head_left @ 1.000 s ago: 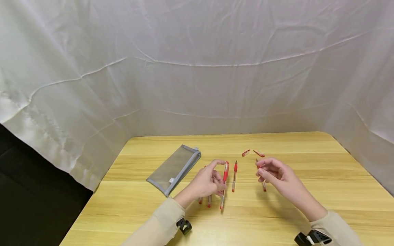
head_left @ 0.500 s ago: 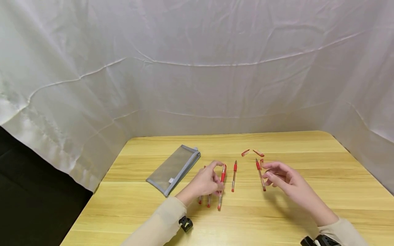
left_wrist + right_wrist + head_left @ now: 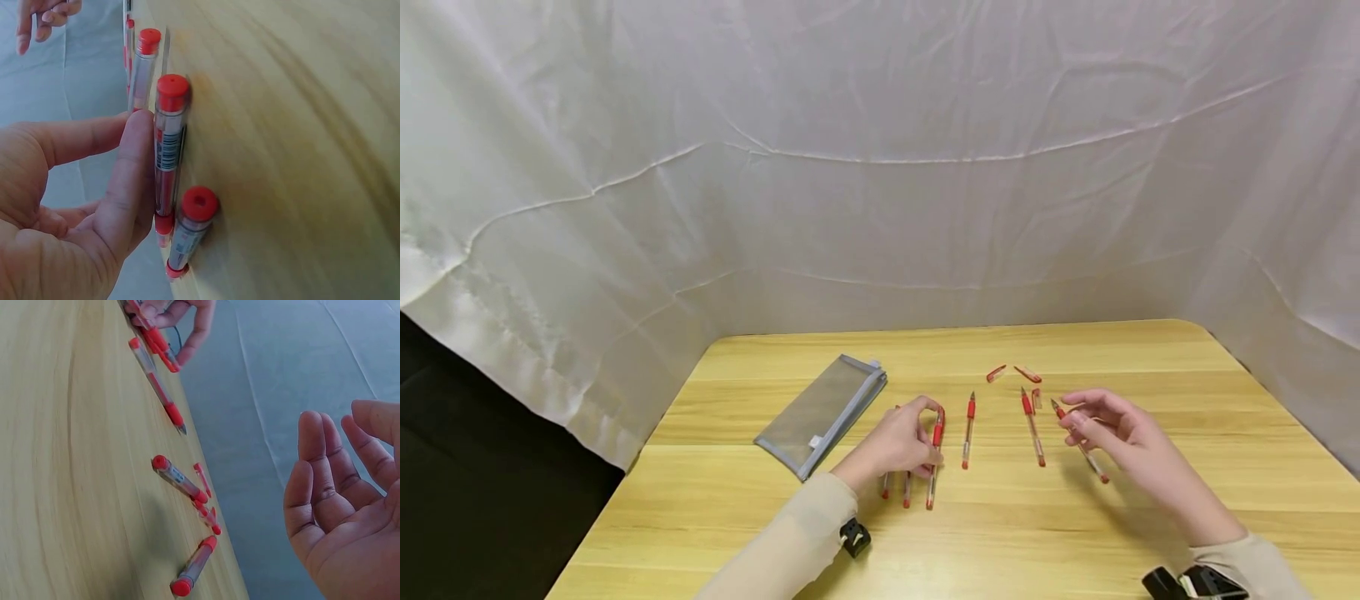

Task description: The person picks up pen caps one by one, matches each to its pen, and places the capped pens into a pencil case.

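Note:
My left hand [image 3: 898, 442] pinches a red gel pen [image 3: 933, 467] with its cap on, at the table's middle. The right wrist view also shows that capped end, held low over the wood. Two more red pens [image 3: 167, 150] lie under and beside the left hand, partly hidden in the head view. My right hand [image 3: 1120, 429] hovers over an uncapped red pen [image 3: 1092, 464]; its fingers are loosely bent, with nothing held in the right wrist view. Two other uncapped pens, one in the middle [image 3: 969, 429] and another farther right [image 3: 1033, 429], lie on the table.
Three loose red caps lie behind the pens: a left cap [image 3: 996, 373], a right cap [image 3: 1028, 374] and a nearer cap [image 3: 1037, 398]. A grey mesh zip pouch [image 3: 820, 412] lies left of the left hand. Pale cloth [image 3: 880, 225] hangs around the wooden table [image 3: 715, 500].
My right hand has moved right from the nearer uncapped pen, uncovering a cap and another uncapped pen. My left hand has shifted its pen slightly left, towards the pens beside it.

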A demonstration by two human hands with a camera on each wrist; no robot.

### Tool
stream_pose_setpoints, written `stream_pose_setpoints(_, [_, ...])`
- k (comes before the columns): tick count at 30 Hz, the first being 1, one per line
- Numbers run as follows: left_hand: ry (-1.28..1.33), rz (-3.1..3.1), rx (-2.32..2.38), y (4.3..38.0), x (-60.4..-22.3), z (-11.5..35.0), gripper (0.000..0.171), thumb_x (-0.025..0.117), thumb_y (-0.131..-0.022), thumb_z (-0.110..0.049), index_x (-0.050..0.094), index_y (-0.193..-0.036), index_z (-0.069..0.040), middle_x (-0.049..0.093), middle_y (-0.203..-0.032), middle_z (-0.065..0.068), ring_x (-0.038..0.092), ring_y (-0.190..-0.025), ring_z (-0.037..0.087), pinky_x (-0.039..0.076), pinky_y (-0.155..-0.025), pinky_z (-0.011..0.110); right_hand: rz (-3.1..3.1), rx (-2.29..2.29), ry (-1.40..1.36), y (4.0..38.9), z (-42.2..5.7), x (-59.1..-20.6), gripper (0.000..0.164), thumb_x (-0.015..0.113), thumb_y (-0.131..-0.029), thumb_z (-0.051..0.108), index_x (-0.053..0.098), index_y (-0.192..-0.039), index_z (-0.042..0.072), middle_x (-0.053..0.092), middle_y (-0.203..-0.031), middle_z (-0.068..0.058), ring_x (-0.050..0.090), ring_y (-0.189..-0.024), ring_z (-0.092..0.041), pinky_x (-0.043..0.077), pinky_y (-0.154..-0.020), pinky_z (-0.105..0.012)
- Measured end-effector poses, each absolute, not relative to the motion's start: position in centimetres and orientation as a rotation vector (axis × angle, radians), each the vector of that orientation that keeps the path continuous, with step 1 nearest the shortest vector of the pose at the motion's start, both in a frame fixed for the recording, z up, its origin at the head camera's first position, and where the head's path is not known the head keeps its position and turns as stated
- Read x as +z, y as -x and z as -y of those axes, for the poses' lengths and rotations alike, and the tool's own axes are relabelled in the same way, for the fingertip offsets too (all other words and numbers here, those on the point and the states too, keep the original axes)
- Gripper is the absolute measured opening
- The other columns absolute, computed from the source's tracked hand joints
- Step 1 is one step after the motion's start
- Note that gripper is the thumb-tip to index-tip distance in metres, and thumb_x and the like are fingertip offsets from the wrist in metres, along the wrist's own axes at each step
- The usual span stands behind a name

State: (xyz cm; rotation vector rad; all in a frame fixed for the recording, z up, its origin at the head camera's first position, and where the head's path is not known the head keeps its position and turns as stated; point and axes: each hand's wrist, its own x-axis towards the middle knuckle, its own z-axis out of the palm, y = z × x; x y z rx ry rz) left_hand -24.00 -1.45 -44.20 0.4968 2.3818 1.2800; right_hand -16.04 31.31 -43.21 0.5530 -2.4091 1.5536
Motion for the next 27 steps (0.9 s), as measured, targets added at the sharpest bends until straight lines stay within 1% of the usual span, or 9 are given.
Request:
stream_pose_setpoints(2, [-0.492,-2.39,1.258,24.0,-44.1,1.3,0.075,0.082,-0.088,0.007,0.05,-0.153,-0.006,0.069,-0.079,0.008,0.075,-0.058,0.024,0.065,-0.057,0.031,2.405,1.559,-0.551,16.0,-31.6,-43.3,0.026,0.056,-0.109,-0.002,0.062,-0.133,0.003,0.076,-0.109,0.014,0.076,-0.087,-0.011,0.064,-0.076,-0.025])
stream_pose_setpoints(4, [-0.477,-2.397,1.235,24.0,-43.9,1.1,0.075,0.083,-0.088,0.006,0.049,-0.154,-0.006,0.07,-0.079,0.008,0.075,-0.059,0.023,0.065,-0.058,0.031,2.4,1.569,-0.547,16.0,-31.9,-43.5,0.027,0.055,-0.108,-0.003,0.062,-0.133,0.005,0.076,-0.109,0.012,0.076,-0.088,-0.011,0.063,-0.076,-0.024])
stream_pose_setpoints(9, [-0.441,-2.424,1.16,23.9,-43.5,0.6,0.075,0.083,-0.087,0.005,0.05,-0.153,-0.007,0.07,-0.079,0.007,0.076,-0.061,0.023,0.066,-0.06,0.031,2.382,1.596,-0.539,16.1,-32.3,-43.7,0.027,0.055,-0.108,-0.005,0.061,-0.133,0.0,0.077,-0.107,0.007,0.075,-0.087,-0.009,0.061,-0.075,-0.022])
stream_pose_setpoints(13, [-0.437,-2.447,1.105,23.8,-43.3,0.3,0.071,0.084,-0.087,0.005,0.052,-0.15,-0.007,0.071,-0.078,0.007,0.077,-0.062,0.023,0.067,-0.063,0.033,2.384,1.615,-0.529,16.0,-32.4,-43.7,0.026,0.056,-0.108,-0.004,0.064,-0.13,0.008,0.077,-0.107,0.005,0.076,-0.086,-0.01,0.062,-0.075,-0.023])
stream_pose_setpoints(16, [-0.447,-2.462,1.065,23.9,-43.2,0.1,0.07,0.085,-0.088,0.003,0.053,-0.15,-0.007,0.071,-0.076,0.007,0.076,-0.061,0.022,0.066,-0.064,0.032,2.398,1.639,-0.516,15.9,-32.5,-43.4,0.026,0.055,-0.109,-0.001,0.065,-0.129,0.013,0.077,-0.108,0.008,0.077,-0.087,-0.011,0.062,-0.077,-0.023])
stream_pose_setpoints(20, [-0.469,-2.483,1.019,23.9,-43.1,0.1,0.067,0.085,-0.087,0.002,0.056,-0.147,-0.007,0.07,-0.077,0.008,0.075,-0.059,0.018,0.065,-0.061,0.028,2.414,1.656,-0.487,15.7,-32.7,-43.1,0.024,0.053,-0.111,0.002,0.064,-0.13,0.012,0.076,-0.11,0.011,0.077,-0.089,-0.013,0.063,-0.079,-0.023])
stream_pose_setpoints(24, [-0.488,-2.51,0.975,23.9,-43.1,0.1,0.062,0.086,-0.087,0.001,0.06,-0.142,-0.006,0.067,-0.074,0.009,0.075,-0.058,0.016,0.063,-0.057,0.026,2.41,1.681,-0.485,15.6,-32.8,-43.1,0.023,0.053,-0.111,0.003,0.065,-0.13,0.01,0.077,-0.111,0.008,0.077,-0.089,-0.013,0.063,-0.08,-0.023])
stream_pose_setpoints(27, [-0.488,-2.518,0.963,23.9,-43.2,0.1,0.061,0.085,-0.087,0.001,0.061,-0.142,-0.006,0.067,-0.072,0.009,0.074,-0.057,0.016,0.062,-0.057,0.025,2.393,1.712,-0.5,15.7,-32.9,-43.2,0.023,0.054,-0.111,0.002,0.065,-0.13,0.009,0.077,-0.111,0.008,0.077,-0.089,-0.013,0.063,-0.08,-0.023])
